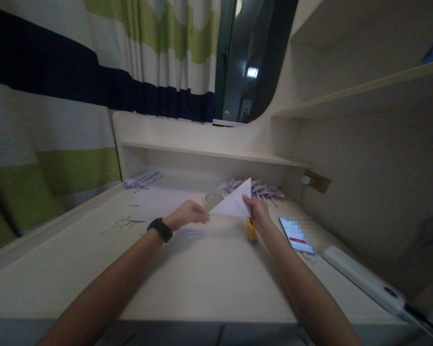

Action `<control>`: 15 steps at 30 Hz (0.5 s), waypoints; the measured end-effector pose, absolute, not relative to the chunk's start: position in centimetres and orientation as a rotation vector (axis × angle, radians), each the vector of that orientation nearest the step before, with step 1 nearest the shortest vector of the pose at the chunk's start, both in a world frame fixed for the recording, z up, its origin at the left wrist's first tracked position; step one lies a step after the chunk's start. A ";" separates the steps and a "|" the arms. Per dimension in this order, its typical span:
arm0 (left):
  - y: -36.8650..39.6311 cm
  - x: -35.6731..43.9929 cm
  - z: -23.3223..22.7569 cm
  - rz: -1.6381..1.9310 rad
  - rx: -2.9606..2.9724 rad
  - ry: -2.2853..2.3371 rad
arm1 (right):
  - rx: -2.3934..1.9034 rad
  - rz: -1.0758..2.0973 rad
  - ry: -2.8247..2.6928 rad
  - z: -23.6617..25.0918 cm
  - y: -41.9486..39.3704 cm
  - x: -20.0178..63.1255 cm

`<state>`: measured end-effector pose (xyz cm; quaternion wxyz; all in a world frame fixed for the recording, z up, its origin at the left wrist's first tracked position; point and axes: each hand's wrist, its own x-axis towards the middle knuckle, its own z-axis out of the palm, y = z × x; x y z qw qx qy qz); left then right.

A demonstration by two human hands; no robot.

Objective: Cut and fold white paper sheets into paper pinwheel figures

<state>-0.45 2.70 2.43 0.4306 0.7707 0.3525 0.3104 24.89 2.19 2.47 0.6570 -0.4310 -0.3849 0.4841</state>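
Centrally, a white paper sheet folded into a flat triangle (234, 202) is held just above the pale wood-grain desk (202, 278), its apex pointing up. The right hand (259, 211) pinches its right edge between thumb and fingers. The left hand (187, 215), with a black band on the wrist (160, 229), has its fingers closed together at the lower left corner. A yellow cylindrical object (251, 232) stands just below. Folded white paper pieces (260, 189) lie behind; a glossy rectangular smartphone (296, 235) lies right.
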 end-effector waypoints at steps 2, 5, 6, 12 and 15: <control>3.1 -0.4 2.1 0.805 1.930 0.928 | -0.967 1.064 -0.865 2.6 2.2 25.1; 3.6 0.0 1.7 0.943 1.877 1.083 | -0.983 1.064 -0.950 2.0 2.3 24.7; 3.6 0.2 1.6 0.974 1.836 1.101 | -1.002 1.078 -0.987 1.7 2.3 24.3; 2.5 1.2 1.8 0.926 1.760 0.897 | -1.048 1.210 -1.146 -0.1 1.9 21.9; 2.1 1.3 1.8 0.894 1.755 0.850 | -1.020 1.272 -1.156 0.3 1.4 21.8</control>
